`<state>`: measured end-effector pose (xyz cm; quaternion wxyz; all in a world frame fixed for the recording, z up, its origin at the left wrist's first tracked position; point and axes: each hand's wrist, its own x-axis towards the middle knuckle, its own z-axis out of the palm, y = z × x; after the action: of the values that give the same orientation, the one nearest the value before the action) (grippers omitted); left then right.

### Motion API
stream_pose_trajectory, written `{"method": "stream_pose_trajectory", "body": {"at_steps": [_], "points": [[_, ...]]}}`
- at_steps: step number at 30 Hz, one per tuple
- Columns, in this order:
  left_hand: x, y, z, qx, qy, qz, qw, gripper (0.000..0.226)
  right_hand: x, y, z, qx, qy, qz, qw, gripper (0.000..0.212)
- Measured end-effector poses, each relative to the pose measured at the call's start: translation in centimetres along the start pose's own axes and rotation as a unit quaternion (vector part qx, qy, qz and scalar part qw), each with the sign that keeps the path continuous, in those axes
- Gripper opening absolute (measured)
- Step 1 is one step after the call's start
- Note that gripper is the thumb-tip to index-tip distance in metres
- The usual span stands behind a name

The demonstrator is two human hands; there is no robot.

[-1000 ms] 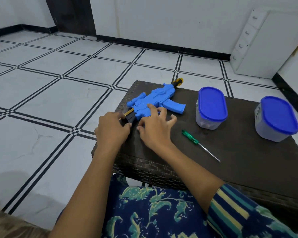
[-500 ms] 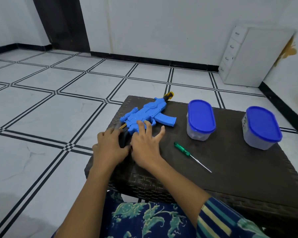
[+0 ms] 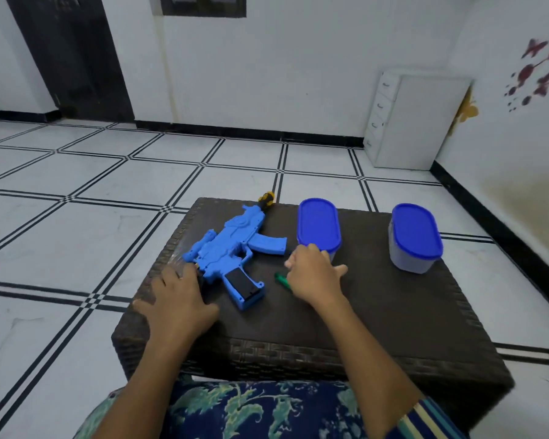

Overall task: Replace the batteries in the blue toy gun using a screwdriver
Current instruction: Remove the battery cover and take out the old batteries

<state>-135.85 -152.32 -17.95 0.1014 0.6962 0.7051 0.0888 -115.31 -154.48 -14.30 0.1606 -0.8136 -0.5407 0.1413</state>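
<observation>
Head camera: my left hand [image 3: 178, 299] covers the rear of the blue toy gun [image 3: 232, 248]; my right hand [image 3: 314, 274] hides most of the screwdriver [image 3: 281, 279]. Whether either grips, I cannot tell.

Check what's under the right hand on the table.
The green handle end of the screwdriver pokes out beside the right hand, on the dark table. The hand covers the rest, shaft included; whether the fingers grip it cannot be seen.
</observation>
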Motion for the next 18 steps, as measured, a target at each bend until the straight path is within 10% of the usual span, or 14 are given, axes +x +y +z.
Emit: {"method": "stream_pose_trajectory", "body": {"at_steps": [18], "points": [[-1.2,9.4,1.3,-0.044,0.015,0.319,0.946,0.046,0.3,5.3,0.2,0.03,-0.005,0.011,0.999,0.008]]}}
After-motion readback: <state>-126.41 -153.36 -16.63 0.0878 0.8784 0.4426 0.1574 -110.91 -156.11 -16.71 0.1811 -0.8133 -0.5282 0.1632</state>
